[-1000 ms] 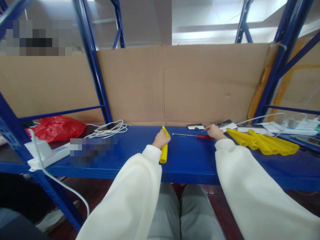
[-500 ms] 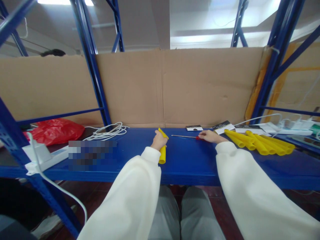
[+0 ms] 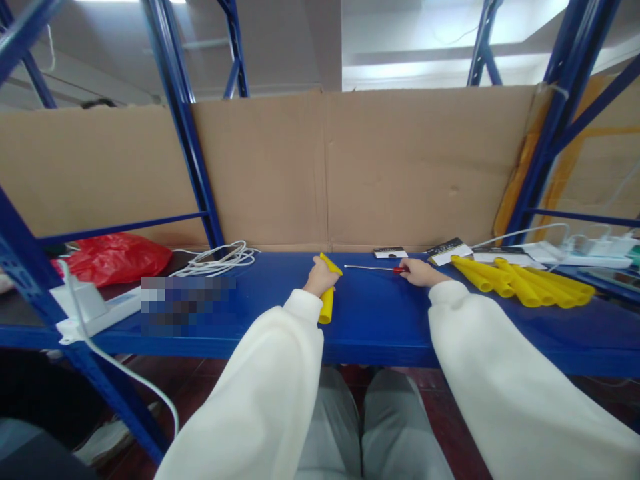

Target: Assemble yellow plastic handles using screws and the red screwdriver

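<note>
Right hand [image 3: 419, 273] now over screwdriver [image 3: 373, 269]

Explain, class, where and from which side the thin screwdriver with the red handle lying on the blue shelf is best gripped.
Probably by the red handle of the thin red-handled screwdriver, coming from the right. It lies flat on the blue metal shelf, its thin metal shaft pointing left and too slim to grip well. The thicker handle sits at the right end, where the right hand already rests.

Bright daylight pours in above the cardboard backing [image 3: 325, 167], washing out the ceiling there. The blue shelf [image 3: 380, 313] below is evenly lit and sharp. Wide-angle bending warps the frame's edges.
</note>
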Demonstrator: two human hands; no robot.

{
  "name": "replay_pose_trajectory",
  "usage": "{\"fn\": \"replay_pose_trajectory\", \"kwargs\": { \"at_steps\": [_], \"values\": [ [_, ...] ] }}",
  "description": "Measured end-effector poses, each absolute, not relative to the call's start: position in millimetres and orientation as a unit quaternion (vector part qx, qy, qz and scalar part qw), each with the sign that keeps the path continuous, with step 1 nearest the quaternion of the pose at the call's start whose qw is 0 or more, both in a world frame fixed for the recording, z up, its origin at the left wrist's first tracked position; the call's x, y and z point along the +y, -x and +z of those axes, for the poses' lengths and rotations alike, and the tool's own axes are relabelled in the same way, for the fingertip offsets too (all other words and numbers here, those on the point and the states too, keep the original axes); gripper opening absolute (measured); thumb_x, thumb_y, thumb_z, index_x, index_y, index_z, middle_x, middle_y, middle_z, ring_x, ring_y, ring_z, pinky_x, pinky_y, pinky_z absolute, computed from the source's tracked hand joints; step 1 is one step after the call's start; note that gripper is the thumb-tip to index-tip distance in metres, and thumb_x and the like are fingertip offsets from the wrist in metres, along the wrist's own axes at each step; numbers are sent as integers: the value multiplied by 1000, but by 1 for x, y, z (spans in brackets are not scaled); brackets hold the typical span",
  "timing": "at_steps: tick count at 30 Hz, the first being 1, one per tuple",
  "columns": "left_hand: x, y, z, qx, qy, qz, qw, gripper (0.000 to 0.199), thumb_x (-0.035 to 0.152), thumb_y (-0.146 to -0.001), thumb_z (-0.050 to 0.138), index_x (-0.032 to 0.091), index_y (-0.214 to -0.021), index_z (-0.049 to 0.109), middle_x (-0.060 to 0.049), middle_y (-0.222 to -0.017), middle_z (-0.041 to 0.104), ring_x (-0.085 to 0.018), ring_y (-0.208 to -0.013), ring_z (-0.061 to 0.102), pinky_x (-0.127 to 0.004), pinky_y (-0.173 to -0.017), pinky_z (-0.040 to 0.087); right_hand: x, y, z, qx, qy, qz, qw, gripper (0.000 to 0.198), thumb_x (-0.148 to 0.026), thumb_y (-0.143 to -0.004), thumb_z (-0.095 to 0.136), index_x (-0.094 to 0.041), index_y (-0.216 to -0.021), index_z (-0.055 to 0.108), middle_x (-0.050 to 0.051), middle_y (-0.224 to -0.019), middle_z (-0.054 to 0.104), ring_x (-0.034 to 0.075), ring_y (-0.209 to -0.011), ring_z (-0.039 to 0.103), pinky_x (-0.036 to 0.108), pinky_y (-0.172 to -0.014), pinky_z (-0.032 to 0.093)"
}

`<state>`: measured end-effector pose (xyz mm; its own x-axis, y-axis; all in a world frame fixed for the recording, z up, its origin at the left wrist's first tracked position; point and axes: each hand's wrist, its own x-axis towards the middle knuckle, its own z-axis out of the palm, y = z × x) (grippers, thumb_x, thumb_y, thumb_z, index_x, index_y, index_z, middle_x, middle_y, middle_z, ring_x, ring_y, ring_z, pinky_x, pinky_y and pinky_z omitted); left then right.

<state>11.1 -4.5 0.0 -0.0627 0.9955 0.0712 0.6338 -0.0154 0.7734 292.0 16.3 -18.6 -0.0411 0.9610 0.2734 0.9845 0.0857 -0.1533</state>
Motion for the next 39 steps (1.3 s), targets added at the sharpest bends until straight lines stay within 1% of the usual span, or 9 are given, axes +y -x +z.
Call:
{"fn": "replay_pose_trajectory", "kwargs": {
  "at_steps": [2, 4, 7, 10, 14, 19, 27, 33, 39],
  "values": [
    [-5, -11, 1, 652, -629, 328, 269, 53, 13, -88, 68, 5, -129, 37, -23, -107, 72, -21, -64, 73, -27, -52, 56, 15, -290, -17, -720, 670, -45, 177, 16, -20, -86, 61, -22, -100, 69, 8, -96, 76, 23, -87, 70, 30, -77, 52],
    [-6, -12, 2, 654, -629, 323, 268, 51, 12, -89, 66, 4, -130, 36, -22, -104, 73, -21, -65, 74, -28, -53, 56, 14, -289, -15, -730, 646, -39, 219, 15, -20, -87, 60, -21, -100, 68, 9, -96, 76, 23, -87, 69, 31, -79, 52],
    [-6, -12, 2, 654, -630, 325, 264, 49, 12, -90, 64, 5, -129, 37, -22, -104, 73, -22, -66, 74, -28, -54, 57, 12, -288, -12, -752, 591, -28, 292, 13, -23, -87, 60, -20, -98, 67, 9, -97, 76, 23, -88, 69, 33, -82, 52],
    [-4, -11, 0, 653, -632, 328, 258, 48, 13, -90, 64, 5, -129, 37, -23, -106, 73, -22, -66, 75, -27, -53, 57, 10, -285, -11, -768, 549, -16, 329, 12, -28, -85, 63, -21, -93, 69, 8, -95, 76, 24, -86, 69, 36, -83, 53],
    [-2, -10, -2, 649, -636, 330, 257, 49, 14, -89, 64, 4, -129, 37, -23, -103, 73, -22, -64, 74, -28, -52, 56, 8, -282, -9, -778, 536, -9, 328, 9, -28, -83, 65, -21, -87, 68, 7, -93, 76, 23, -85, 69, 35, -83, 53],
    [-3, -10, -3, 644, -636, 335, 262, 47, 13, -89, 64, 5, -128, 38, -24, -105, 73, -22, -63, 73, -28, -51, 56, 6, -279, -8, -783, 534, -9, 319, 7, -27, -83, 66, -21, -85, 68, 7, -90, 76, 23, -83, 69, 34, -81, 53],
    [-1, -10, -5, 643, -638, 342, 251, 49, 11, -85, 68, 9, -125, 41, -20, -105, 73, -21, -60, 72, -29, -54, 58, 8, -279, -8, -791, 524, -18, 316, 10, -29, -83, 65, -21, -86, 70, 7, -90, 77, 23, -82, 69, 35, -81, 53],
    [-2, -9, -3, 646, -640, 331, 253, 49, 14, -87, 67, 9, -127, 39, -21, -106, 73, -20, -61, 72, -26, -52, 55, 5, -277, -3, -795, 524, -57, 299, 12, -27, -86, 63, -20, -91, 71, 10, -99, 76, 26, -92, 69, 35, -86, 51],
    [-4, -9, -3, 638, -646, 332, 255, 47, 11, -86, 66, 10, -124, 38, -22, -107, 73, -22, -64, 74, -28, -53, 55, 1, -276, 1, -802, 510, -108, 291, 15, -26, -89, 58, -19, -96, 70, 13, -105, 75, 28, -100, 67, 38, -90, 48]
  ]
}}
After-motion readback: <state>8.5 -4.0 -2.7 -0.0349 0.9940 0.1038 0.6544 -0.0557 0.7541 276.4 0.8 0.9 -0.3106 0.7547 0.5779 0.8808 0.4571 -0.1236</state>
